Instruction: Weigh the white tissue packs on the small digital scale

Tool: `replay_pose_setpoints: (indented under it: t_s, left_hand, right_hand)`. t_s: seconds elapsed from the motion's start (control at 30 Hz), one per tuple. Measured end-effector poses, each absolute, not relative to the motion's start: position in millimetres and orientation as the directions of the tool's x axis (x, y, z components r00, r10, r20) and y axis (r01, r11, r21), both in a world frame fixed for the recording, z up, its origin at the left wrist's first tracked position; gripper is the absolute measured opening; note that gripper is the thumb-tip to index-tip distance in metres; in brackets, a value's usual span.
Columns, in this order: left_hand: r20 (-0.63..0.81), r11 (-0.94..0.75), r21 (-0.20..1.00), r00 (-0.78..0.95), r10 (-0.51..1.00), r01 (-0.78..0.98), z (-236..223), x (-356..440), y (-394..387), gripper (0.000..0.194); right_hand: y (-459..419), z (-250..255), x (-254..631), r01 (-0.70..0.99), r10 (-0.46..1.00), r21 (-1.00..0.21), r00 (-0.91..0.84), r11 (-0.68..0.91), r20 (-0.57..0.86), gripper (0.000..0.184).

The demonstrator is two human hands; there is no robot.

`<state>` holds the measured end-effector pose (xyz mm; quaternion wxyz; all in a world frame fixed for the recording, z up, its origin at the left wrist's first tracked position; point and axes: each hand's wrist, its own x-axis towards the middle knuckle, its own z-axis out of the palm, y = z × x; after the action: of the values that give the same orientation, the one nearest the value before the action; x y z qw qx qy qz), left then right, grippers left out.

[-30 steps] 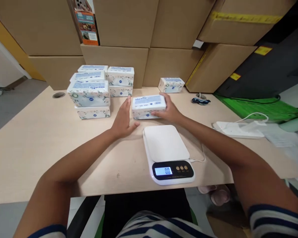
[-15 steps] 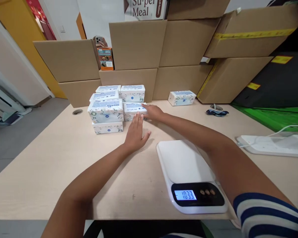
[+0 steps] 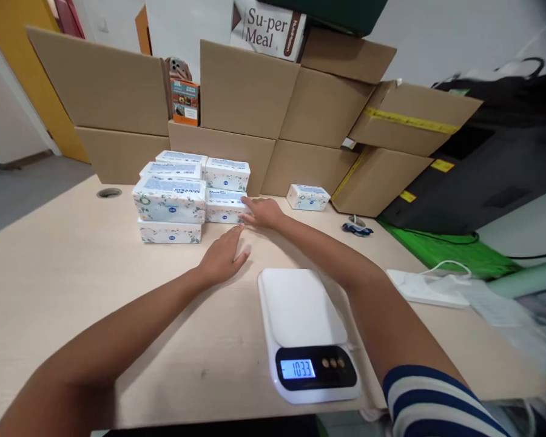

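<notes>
A pack of tissues (image 3: pixel 226 209) lies on the table at the lower right of a stack. My right hand (image 3: pixel 266 213) grips its right end, fingers at the top edge and the front. My left hand (image 3: pixel 222 256) is open just in front of it, fingers stretched out and palm down, with nothing held. To the left stands a larger tissue pack (image 3: pixel 169 200) on top of another pack (image 3: pixel 170 232). Several more lie behind, among them an upper pack (image 3: pixel 227 176). A single tissue pack (image 3: pixel 308 198) sits apart at the back right.
A white kitchen scale (image 3: pixel 303 309), its display lit at 103.3, lies between my forearms. Cardboard boxes (image 3: pixel 236 91) line the table's back edge. A dark blue object (image 3: pixel 357 229) and a white power strip (image 3: pixel 425 288) are on the right. A cable hole (image 3: pixel 109 193) is at the left.
The view has turned to the right and tilted. My left hand has drawn back slightly from the tissue pack's front. My right hand stays at the pack's right end.
</notes>
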<state>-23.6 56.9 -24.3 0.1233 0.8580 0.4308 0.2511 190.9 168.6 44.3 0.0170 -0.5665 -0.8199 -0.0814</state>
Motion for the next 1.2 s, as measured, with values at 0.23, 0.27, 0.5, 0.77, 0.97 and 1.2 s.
replay_pose_setpoints:
  t_s: [0.23,0.27,0.5,0.77,0.97,1.2]
  left_hand:
    - [0.260,-0.498,0.427,0.424,0.867,0.755,-19,-17,51,0.066]
    - [0.251,-0.491,0.418,0.422,0.871,0.765,-18,-16,50,0.063]
    - [0.228,-0.492,0.430,0.436,0.870,0.757,-18,-18,44,0.054]
    - [0.211,-0.506,0.414,0.461,0.862,0.757,-18,-17,50,0.060]
    - [0.233,-0.493,0.441,0.435,0.870,0.750,-15,-14,54,0.064]
    - [0.269,-0.482,0.591,0.405,0.874,0.647,-15,-20,55,0.079]
  right_hand:
    - [194,68,328,0.995,0.944,0.061,0.058,-0.082,0.324,0.039]
    - [201,68,339,0.988,0.937,0.023,0.138,-0.153,0.320,0.037]
    - [240,53,354,0.933,0.922,-0.136,0.351,-0.332,0.161,0.044]
    - [211,54,357,0.958,0.955,-0.114,0.274,-0.262,0.113,0.048]
    - [113,61,305,1.000,0.999,-0.010,-0.005,0.005,-0.038,0.073]
    - [28,60,271,0.851,0.858,-0.145,-0.514,0.505,-0.030,0.106]
